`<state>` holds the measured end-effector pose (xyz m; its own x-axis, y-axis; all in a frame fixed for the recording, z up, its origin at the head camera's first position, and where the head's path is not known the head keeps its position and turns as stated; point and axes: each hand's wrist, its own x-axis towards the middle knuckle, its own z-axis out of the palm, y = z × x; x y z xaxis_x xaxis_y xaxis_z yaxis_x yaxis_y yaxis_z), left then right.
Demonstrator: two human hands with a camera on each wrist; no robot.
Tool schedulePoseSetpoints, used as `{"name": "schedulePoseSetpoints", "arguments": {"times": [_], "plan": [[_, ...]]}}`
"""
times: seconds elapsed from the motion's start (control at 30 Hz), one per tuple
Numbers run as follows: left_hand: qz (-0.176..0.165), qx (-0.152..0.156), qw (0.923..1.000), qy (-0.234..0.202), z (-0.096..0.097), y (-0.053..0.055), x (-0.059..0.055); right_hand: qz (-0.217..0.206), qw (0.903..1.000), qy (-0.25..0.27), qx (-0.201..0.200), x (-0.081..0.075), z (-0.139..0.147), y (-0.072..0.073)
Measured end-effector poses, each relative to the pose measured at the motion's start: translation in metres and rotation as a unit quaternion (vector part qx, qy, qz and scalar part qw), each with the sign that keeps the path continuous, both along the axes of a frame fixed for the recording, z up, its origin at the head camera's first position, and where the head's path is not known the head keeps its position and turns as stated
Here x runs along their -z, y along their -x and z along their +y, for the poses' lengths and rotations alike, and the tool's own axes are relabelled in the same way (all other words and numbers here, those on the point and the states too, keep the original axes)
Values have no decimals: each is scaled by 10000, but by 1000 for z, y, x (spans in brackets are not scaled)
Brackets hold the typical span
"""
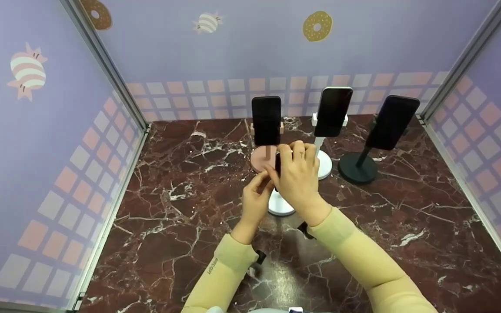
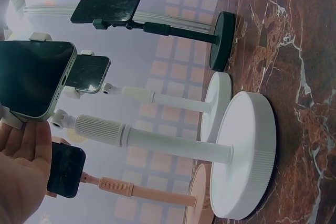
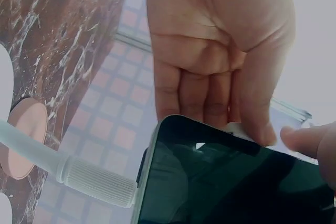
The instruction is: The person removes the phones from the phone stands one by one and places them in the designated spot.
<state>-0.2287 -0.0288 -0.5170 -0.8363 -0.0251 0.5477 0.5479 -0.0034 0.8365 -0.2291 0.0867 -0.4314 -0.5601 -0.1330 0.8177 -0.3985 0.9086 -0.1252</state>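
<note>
A smartphone [image 2: 34, 80] sits in the clamp of the nearest white phone stand [image 2: 178, 144]. My left hand [image 1: 255, 202] pinches the lower clamp arm [image 2: 11, 119] at the phone's left edge, thumb in front and fingers behind. From the other side my right hand [image 1: 297, 180] grips the phone over its top, with the thumb [image 3: 307, 140] at the same left edge. Most of this phone is hidden by my right hand in the head view. The white round base [image 1: 282, 207] stands flat on the table.
Behind stand a pink stand [image 1: 260, 160], another white stand [image 1: 325, 167] and a black stand [image 1: 358, 169], each bearing a dark-screened phone. Patterned panels [image 1: 233, 52] enclose the dark red marbled table [image 1: 168, 234] at the back and both sides.
</note>
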Motion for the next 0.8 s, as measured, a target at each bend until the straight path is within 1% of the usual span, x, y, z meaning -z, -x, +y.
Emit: {"name": "schedulePoseSetpoints", "arguments": {"times": [0.1, 0.23, 0.6, 0.8], "plan": [[-73, 78, 9999, -90, 0, 0, 0, 165, 9998, 23, 121, 2, -2, 2], [-139, 197, 9995, -185, 0, 0, -1, 335, 9993, 46, 160, 3, -3, 5], [-30, 380, 9989, -269, -1, 3, 1, 501, 9987, 113, 31, 6, -5, 9], [124, 388, 9986, -346, 0, 4, 3, 529, 9985, -47, 127, 4, -5, 10]]}}
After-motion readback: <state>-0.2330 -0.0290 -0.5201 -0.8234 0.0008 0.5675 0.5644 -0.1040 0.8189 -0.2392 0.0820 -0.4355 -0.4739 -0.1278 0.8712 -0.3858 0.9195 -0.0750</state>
